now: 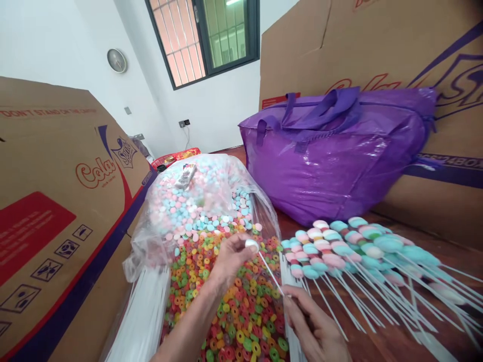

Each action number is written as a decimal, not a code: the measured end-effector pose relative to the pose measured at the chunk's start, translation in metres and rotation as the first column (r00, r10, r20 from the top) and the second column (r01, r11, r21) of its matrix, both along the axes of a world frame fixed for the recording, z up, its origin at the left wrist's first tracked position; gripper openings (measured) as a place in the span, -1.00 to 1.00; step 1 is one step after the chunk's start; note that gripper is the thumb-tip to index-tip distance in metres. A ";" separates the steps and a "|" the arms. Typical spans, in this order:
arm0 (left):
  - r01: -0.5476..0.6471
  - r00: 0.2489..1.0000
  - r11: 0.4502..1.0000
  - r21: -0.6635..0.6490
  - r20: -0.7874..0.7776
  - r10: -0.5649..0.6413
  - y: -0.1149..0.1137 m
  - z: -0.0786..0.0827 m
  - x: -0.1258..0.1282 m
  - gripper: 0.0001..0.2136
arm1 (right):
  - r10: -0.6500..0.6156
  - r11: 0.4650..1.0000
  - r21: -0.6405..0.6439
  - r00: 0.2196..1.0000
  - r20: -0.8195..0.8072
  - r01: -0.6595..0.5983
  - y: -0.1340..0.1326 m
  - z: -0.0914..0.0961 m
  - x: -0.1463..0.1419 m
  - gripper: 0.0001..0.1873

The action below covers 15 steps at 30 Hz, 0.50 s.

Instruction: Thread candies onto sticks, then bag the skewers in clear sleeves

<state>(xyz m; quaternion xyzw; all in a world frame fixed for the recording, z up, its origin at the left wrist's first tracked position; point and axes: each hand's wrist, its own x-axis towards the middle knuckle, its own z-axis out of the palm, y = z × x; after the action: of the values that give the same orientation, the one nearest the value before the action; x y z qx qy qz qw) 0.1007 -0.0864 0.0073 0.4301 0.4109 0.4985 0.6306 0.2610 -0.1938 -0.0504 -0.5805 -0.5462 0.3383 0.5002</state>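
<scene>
My left hand [234, 255] pinches a small white rounded candy [251, 245] between thumb and fingertips, above the bed of red, orange, yellow and green ring-shaped gummies [241, 311], while my right hand [315, 324] grips the lower part of a thin white stick [270, 273] whose upper end meets that candy; I cannot tell how deep the tip sits. If I pressed off-centre, the tip could break out through the candy's side or jab my left fingertips, which lie right beside it. Gripping so low leaves much of the stick unsupported, so a hard push might bow or snap it. Too tight a pinch would squash what looks like soft candy; too loose, and it could drop among the gummies below. Just to my right, the heap of loaded sticks with pink, blue and white candies [339, 246] lies beside my hand on the red-brown wooden floor [289, 221], so a careless elbow or wrist could knock them, and the crossed sticks might tangle or roll.
</scene>
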 end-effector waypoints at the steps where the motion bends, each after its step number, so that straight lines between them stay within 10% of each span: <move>1: -0.037 0.999 0.999 -0.003 0.027 0.037 -0.004 -0.001 -0.001 -0.65 | 0.010 1.000 0.008 1.000 -0.008 -0.010 0.000 0.003 -0.003 -0.61; 15: -0.176 0.964 0.975 -0.138 0.176 0.199 -0.032 -0.016 -0.025 -0.65 | 0.161 0.986 0.022 0.985 0.062 -0.163 -0.006 0.035 -0.028 -0.69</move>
<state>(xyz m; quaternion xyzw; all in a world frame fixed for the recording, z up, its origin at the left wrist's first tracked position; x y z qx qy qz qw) 0.0755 -0.1181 -0.0082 0.3008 0.4176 0.5689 0.6415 0.2332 -0.1994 -0.0159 -0.5371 -0.6109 0.3529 0.4623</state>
